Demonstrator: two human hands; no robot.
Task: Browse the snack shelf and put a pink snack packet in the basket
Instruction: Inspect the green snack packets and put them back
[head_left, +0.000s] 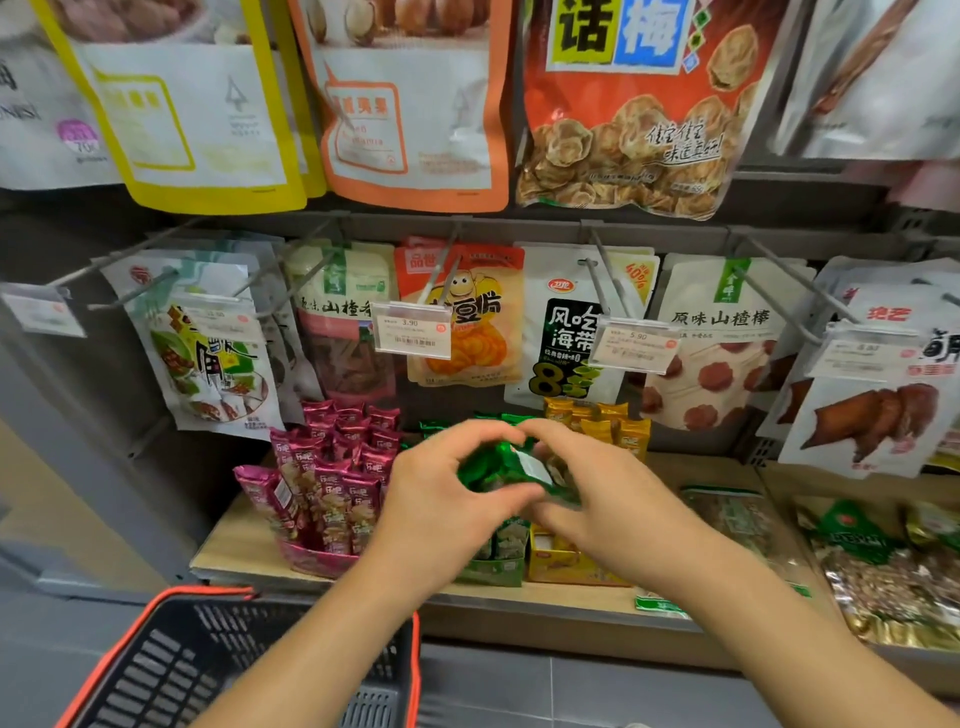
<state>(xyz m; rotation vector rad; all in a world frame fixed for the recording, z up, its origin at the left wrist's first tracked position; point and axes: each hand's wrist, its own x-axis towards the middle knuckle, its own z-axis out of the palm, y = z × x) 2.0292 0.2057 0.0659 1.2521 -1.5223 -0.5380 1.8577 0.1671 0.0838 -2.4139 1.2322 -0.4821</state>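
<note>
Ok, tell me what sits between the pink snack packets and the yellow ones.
Head view: green packets in a green display box; the left hand and right hand hold one green packet.

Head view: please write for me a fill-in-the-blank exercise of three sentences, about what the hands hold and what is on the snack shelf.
1. The left hand and the right hand together hold a small packet of ____ colour.
2. The pink packets stand to the ____ of both hands.
3. The price tag hanging above the pink packets reads ____.

Missing words: green; left; 3.90
</note>
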